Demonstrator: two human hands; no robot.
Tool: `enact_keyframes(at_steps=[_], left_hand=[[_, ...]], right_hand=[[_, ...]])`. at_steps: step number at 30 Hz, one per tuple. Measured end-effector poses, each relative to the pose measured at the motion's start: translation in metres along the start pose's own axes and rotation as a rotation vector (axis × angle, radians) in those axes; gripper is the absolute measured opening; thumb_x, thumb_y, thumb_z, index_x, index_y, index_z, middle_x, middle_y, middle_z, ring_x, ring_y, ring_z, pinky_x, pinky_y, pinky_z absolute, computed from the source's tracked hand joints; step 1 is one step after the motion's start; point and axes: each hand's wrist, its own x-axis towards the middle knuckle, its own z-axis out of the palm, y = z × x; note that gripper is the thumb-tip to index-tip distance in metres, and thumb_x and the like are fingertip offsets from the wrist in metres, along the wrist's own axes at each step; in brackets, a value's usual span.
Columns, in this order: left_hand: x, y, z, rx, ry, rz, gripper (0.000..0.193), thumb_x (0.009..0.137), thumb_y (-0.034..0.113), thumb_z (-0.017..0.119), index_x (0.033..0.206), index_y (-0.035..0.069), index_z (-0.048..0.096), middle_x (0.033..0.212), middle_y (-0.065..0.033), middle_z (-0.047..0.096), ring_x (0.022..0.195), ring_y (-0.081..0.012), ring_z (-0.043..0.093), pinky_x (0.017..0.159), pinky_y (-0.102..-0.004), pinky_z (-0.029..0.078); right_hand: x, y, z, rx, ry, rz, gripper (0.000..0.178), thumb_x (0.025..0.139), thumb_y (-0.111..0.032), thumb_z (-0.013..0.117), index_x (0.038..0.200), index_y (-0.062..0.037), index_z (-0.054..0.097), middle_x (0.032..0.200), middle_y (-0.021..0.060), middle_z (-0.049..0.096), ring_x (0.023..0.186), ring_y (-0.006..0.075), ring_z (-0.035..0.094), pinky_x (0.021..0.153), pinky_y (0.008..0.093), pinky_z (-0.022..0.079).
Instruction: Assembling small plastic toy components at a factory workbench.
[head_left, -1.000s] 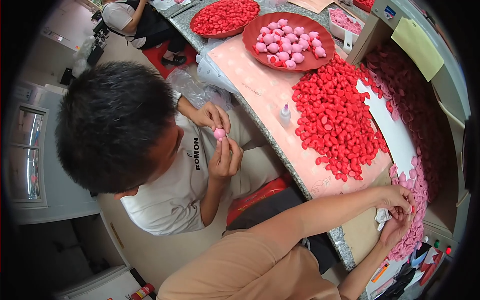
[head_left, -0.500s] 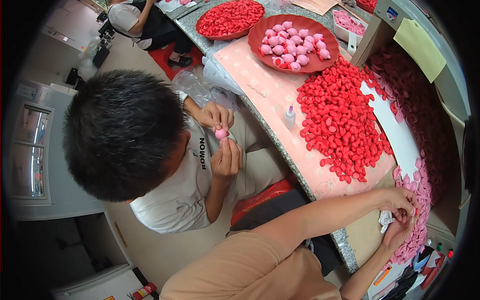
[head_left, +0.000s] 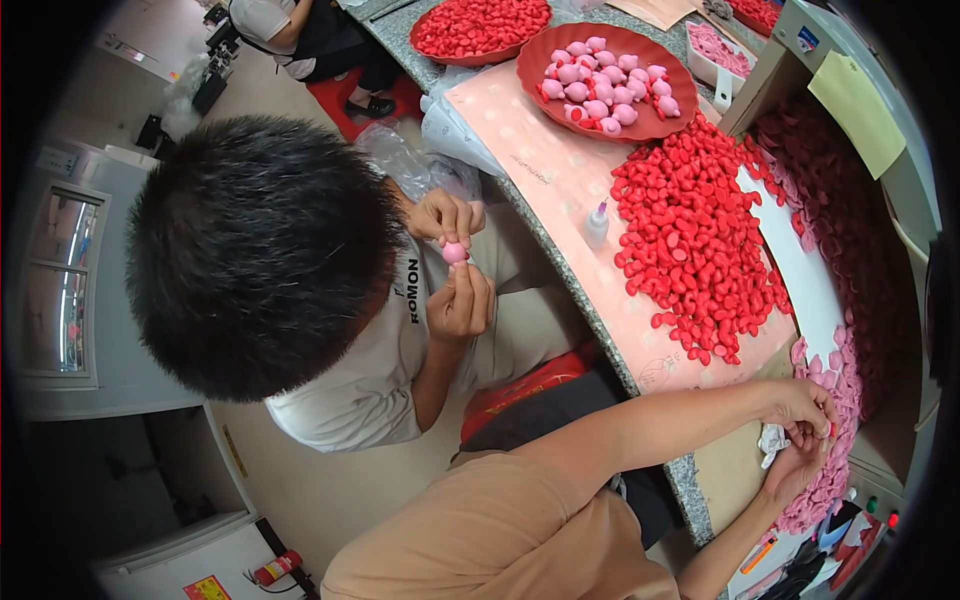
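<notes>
Left arm: reaches across the frame from a tan sleeve [head_left: 480,510], forearm nearly level, wrist bent slightly down.
Left hand [head_left: 803,403]: back of the hand uppermost; fingers curled, tips drawn together and apparently pinching a small red piece [head_left: 832,431].
Right arm: rises steeply from the lower edge, with the forearm slanting up and right.
Right hand [head_left: 792,468]: set just below the left, palm side partly turned to view; fingers raised toward the same red piece. Their tips are largely hidden, so whether they grip it cannot be told.
Red piece: at the meeting point of both hands, beside the heap of pink pieces [head_left: 848,375].
Beside the hands: crumpled white tissue [head_left: 771,440], near the left wrist, above a tan board [head_left: 728,465].
Red heap [head_left: 690,240]: loose glossy pieces on a pink sheet [head_left: 545,170], well apart from the hands.
Bottle [head_left: 597,226]: upright, at the left of the red heap, narrow tip up.
Red dish [head_left: 533,70]: holds pink-and-red rounded figures [head_left: 603,88], beyond the red heap.
Co-worker [head_left: 340,400]: seated alongside; fingertips of both hands pinch a pink ball [head_left: 455,253] from above and below.
</notes>
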Motion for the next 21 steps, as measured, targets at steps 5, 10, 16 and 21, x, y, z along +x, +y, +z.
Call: enact_keyframes(at_steps=[5,10,16,21], left_hand=[[-0.0025,0.0020,0.0020,0.008,0.014,0.007,0.016,0.075,0.002,0.064,0.091,0.002,0.060,0.079,-0.0082,0.062,0.064,-0.0170,0.061,0.058,-0.0320,0.053],[-0.0007,0.0003,0.0006,0.037,0.035,-0.007,0.017,0.074,0.001,0.065,0.091,0.003,0.061,0.078,-0.0072,0.062,0.065,-0.0168,0.060,0.058,-0.0315,0.053],[-0.0022,0.0002,0.0008,0.036,0.055,-0.018,0.019,0.074,0.002,0.066,0.092,0.004,0.062,0.079,-0.0068,0.061,0.068,-0.0170,0.059,0.060,-0.0321,0.052],[-0.0017,-0.0005,0.0011,0.026,0.054,-0.002,0.017,0.073,0.001,0.066,0.089,0.004,0.062,0.079,-0.0075,0.061,0.067,-0.0181,0.059,0.060,-0.0343,0.053]], right_hand=[[0.0000,-0.0006,-0.0013,-0.010,-0.025,0.011,0.035,0.091,-0.026,0.049,0.114,-0.0006,0.049,0.110,0.0099,0.054,0.105,0.0172,0.050,0.095,0.0305,0.036],[0.0007,-0.0001,-0.0021,-0.040,-0.046,0.009,0.037,0.091,-0.028,0.048,0.117,-0.0016,0.049,0.112,0.0097,0.053,0.107,0.0179,0.048,0.096,0.0309,0.035],[-0.0010,0.0004,0.0016,-0.039,-0.031,0.009,0.037,0.091,-0.027,0.048,0.116,-0.0005,0.047,0.109,0.0099,0.051,0.105,0.0173,0.047,0.096,0.0315,0.034],[-0.0010,-0.0006,0.0032,-0.060,-0.050,0.012,0.036,0.091,-0.029,0.048,0.114,-0.0008,0.048,0.108,0.0099,0.052,0.105,0.0168,0.048,0.096,0.0310,0.034]])
